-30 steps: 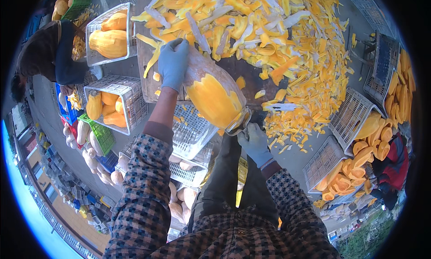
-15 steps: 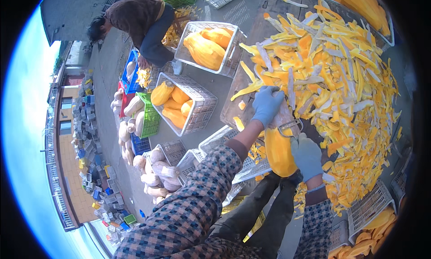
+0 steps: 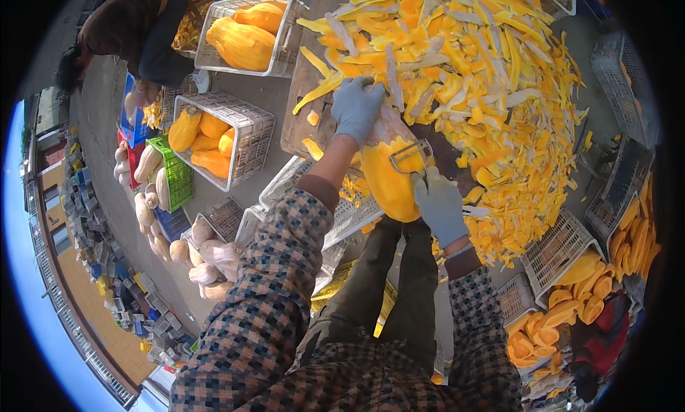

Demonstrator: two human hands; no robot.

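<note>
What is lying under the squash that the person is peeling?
The squash rests on a wooden board, with the peel pile just behind. The board's part beneath the squash and left hand is covered.

Grey gloves [image 3: 357, 106], orange squash [image 3: 391, 183], brown checked sleeves [image 3: 275, 283], yellow peelings [image 3: 485, 76].
</note>
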